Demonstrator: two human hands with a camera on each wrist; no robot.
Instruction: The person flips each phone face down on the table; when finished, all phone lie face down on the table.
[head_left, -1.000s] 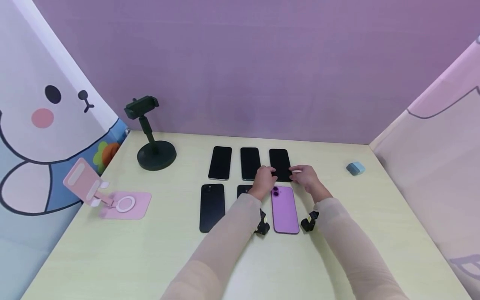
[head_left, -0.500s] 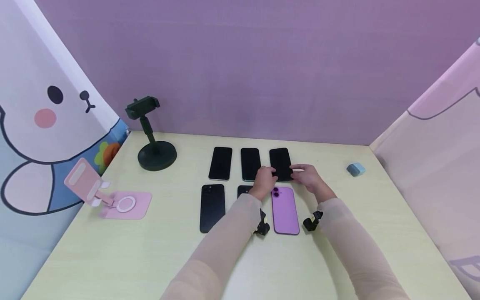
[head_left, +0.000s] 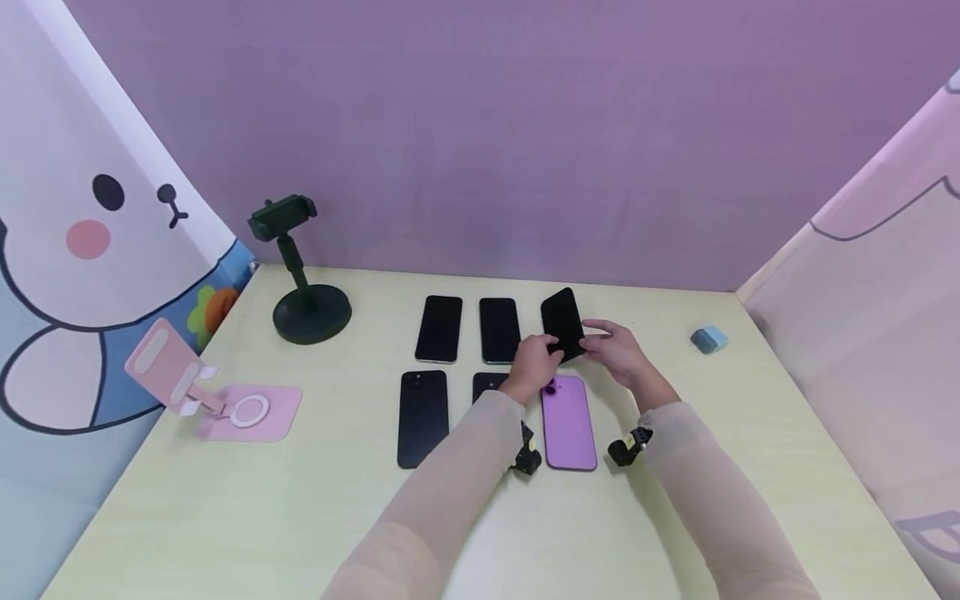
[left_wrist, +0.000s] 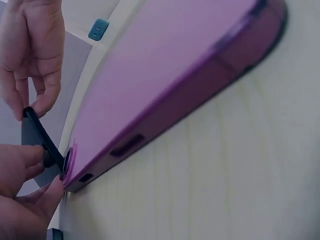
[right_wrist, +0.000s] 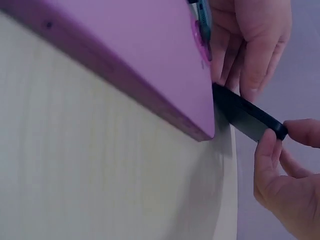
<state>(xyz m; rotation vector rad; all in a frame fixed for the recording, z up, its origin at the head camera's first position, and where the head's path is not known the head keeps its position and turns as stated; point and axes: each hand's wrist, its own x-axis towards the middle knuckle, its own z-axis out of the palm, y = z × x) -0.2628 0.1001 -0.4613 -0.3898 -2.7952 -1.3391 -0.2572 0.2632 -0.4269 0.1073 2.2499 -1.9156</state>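
A black smartphone [head_left: 562,317] at the right end of the far row is tilted, its right edge raised off the table. My right hand [head_left: 621,357] pinches its near right corner; the right wrist view shows thumb and fingertips on that corner [right_wrist: 281,131]. My left hand [head_left: 531,368] pinches the near left part of the same phone, seen in the left wrist view beside the camera bump. Just nearer lies a purple smartphone [head_left: 569,427], back up with its lenses at the far end. My left hand and sleeve partly cover another dark phone [head_left: 489,383].
Two black phones, one at far left [head_left: 438,329] and one in the middle [head_left: 499,331], lie in the far row. A dark phone [head_left: 423,419] lies nearer left. Further left stand a dark green phone stand [head_left: 312,315] and a pink stand [head_left: 279,412]. A blue block [head_left: 708,339] sits right.
The far right black phone has gone from flat to tilted, its right edge rising in my right hand's pinch. My left hand has shifted slightly right with it. The other phones stay put.
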